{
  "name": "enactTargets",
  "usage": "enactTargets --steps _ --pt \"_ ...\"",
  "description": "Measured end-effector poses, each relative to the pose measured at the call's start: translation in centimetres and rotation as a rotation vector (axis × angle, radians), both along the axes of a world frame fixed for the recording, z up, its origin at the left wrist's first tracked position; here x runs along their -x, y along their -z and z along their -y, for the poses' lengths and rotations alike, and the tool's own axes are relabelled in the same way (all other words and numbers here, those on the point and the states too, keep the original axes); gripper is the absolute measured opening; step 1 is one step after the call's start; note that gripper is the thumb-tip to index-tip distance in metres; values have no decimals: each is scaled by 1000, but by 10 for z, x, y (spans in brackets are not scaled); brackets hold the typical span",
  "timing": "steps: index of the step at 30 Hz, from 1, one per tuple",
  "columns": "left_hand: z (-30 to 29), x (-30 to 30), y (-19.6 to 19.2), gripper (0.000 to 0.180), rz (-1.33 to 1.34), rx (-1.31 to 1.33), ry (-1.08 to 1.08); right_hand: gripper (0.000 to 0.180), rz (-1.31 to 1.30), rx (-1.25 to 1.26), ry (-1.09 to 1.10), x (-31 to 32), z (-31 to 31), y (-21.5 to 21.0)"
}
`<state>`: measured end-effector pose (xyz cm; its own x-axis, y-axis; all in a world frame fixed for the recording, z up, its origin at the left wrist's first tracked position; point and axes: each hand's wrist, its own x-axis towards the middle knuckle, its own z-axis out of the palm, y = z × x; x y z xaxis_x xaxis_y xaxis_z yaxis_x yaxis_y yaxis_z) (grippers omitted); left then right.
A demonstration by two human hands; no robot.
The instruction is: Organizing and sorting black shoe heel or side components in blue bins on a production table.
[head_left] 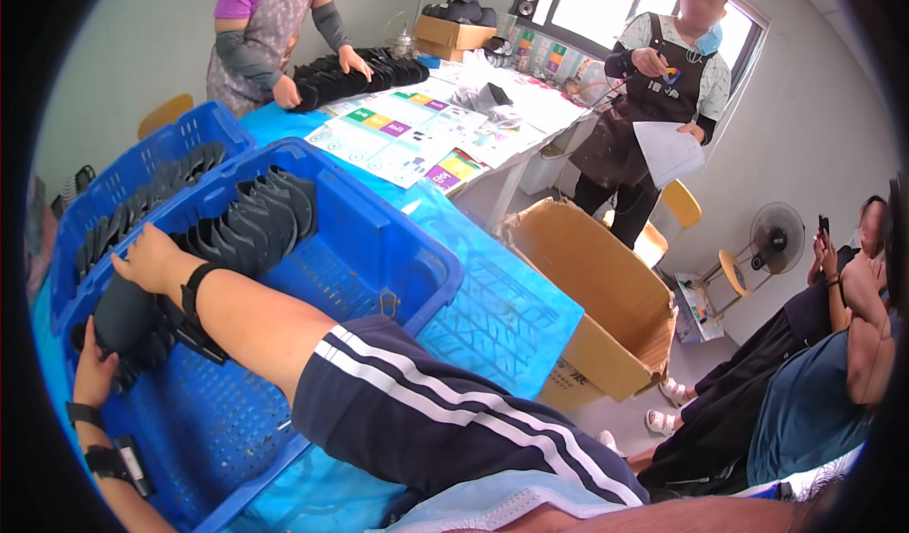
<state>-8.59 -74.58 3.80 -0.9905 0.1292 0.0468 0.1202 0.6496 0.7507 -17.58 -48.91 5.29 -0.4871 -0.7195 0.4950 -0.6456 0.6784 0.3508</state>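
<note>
Two hands on dark insoles, blue crate

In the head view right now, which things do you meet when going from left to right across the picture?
Left hand on the dark pieces → right hand on the dark stack in the blue crate → open cardboard box → standing person holding paper → pedestal fan → seated person with a phone.

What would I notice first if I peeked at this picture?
Probably the big blue crate in the middle, with a row of dark grey pieces standing inside. The person's right hand and left hand press on that row at its near end. To the right, an open cardboard box sits beside the table.
</note>
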Motion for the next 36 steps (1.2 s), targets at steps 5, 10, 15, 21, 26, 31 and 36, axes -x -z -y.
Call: enactTargets --steps 5,10,15,21,26,31,36 --pt "5 5 -1 71 -33 -8 -15 40 0 28 -29 3 0 3" --pt "4 10 2 67 -44 -100 -20 38 -8 32 -48 5 -6 1" --pt "10 6 -1 65 -93 -11 -18 37 -95 32 -62 2 -3 2" --pt "-6 2 -11 64 -114 -76 -24 39 -39 41 -30 -3 -12 -3" --pt "-11 -6 -18 62 -80 -119 -24 39 67 -1 22 -10 -10 -7" --pt "-13 -7 -22 62 -64 -116 -27 41 31 -9 21 -12 -14 -11" --pt "-15 -7 -22 62 -78 -110 -34 40 36 -2 18 -11 -13 -11"
